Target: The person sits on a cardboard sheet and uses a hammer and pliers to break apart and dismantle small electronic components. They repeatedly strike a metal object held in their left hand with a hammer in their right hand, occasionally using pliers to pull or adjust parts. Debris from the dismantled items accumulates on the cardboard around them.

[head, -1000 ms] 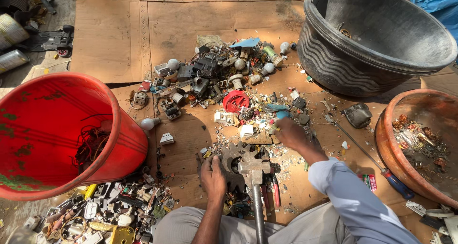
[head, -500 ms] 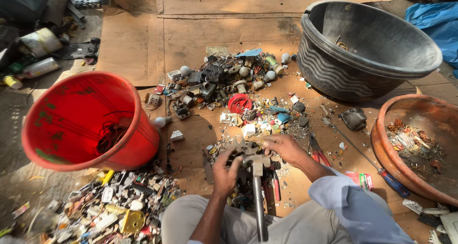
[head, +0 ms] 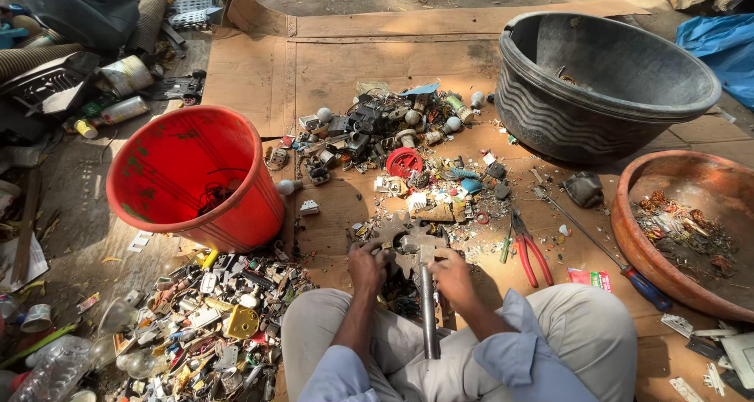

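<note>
- The left hand (head: pixel 366 262) and right hand (head: pixel 453 274) both close on a small piece of scrap, too small to identify, right beside the hammer (head: pixel 425 280) that stands between the knees.
- The hammer's head rests on a flat metal plate (head: pixel 397 233) on the cardboard floor mat (head: pixel 338 64).
- Red-handled pliers (head: pixel 525 249) and a screwdriver (head: pixel 605 253) lie to the right.
- A scrap pile (head: pixel 393 139) lies ahead, a red bucket (head: pixel 192 178) to the left, a black tub (head: pixel 601 88) and a brown basin (head: pixel 691 237) to the right.

Red bucket (head: pixel 196 174), black tub (head: pixel 605 88), red-handled pliers (head: pixel 528 249), screwdriver (head: pixel 605 253), brown basin (head: pixel 683 237)
</note>
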